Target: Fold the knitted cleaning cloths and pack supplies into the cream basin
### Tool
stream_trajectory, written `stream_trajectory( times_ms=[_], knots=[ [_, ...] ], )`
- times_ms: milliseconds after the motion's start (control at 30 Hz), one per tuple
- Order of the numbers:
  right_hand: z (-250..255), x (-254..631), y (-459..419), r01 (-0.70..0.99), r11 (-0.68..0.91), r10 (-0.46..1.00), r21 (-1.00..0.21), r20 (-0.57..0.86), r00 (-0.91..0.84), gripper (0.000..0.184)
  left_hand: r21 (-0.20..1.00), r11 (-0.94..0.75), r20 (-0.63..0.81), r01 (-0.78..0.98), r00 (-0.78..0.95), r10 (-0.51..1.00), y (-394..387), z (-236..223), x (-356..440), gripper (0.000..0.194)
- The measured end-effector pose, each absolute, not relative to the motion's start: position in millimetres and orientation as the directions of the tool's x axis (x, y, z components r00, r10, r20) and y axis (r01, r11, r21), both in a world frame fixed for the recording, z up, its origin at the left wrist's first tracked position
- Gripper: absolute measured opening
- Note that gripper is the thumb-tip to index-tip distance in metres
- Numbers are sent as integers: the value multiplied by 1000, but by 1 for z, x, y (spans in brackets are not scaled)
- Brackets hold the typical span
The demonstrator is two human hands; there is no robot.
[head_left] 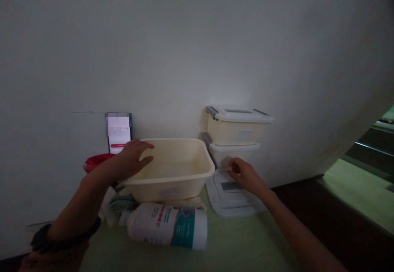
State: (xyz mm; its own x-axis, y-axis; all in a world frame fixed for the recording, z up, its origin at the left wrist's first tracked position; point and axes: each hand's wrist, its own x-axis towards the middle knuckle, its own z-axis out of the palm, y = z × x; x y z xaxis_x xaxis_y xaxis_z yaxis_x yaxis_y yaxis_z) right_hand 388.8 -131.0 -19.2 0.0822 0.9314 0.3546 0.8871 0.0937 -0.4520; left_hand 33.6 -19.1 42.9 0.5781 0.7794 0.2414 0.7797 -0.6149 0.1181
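Note:
My left hand hovers at the left end of an uncovered cream plastic bin, its thumb and fingers spread with nothing between them. The inside of the bin looks bare. On the right, my right hand is over a white lid with a grey handle lying flat on the table. Its fingers curl loosely, with a gap to the thumb, and I see nothing in them. Just behind that hand stands a lower cream box, partly hidden, with a lidded cream box stacked on it.
A white bottle with a teal label lies on its side in front of the bin on the greenish table. Crumpled cloth, a red item and a lit phone are at left. A wall rises behind.

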Motion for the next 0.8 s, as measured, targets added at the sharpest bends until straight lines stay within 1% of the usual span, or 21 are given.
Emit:
stream_trajectory(
  times_ms=[100,200,267,400,467,533,600,700,767,800],
  knots=[
    [13,361,-123,865,150,914,-479,400,63,13,170,-598,240,783,555,796,-21,44,35,48],
    [44,325,-106,846,237,902,-477,432,-9,15,250,-565,239,786,516,823,-26,49,36,49],
    [57,306,-92,838,285,902,-466,425,-71,16,308,-548,253,778,488,835,-29,52,34,48],
    [63,284,-72,835,328,925,-442,331,-188,23,399,-520,272,755,445,854,-27,55,19,49],
    [61,281,-71,834,340,932,-435,272,-239,25,467,-474,243,746,408,880,-25,55,10,53],
    [62,282,-75,826,364,931,-430,200,-306,27,509,-426,191,748,384,903,-24,54,5,56],
    [66,288,-81,841,361,932,-403,130,-337,32,490,-403,145,773,384,912,-24,54,5,57],
    [75,300,-89,917,222,974,-332,120,-193,35,397,-399,100,827,393,914,-26,55,9,57],
    [80,306,-91,943,119,991,-311,91,-95,37,363,-397,83,843,395,915,-28,57,12,57],
    [82,307,-92,948,89,995,-305,59,-75,38,357,-393,77,847,393,917,-28,58,14,58]
  ],
)
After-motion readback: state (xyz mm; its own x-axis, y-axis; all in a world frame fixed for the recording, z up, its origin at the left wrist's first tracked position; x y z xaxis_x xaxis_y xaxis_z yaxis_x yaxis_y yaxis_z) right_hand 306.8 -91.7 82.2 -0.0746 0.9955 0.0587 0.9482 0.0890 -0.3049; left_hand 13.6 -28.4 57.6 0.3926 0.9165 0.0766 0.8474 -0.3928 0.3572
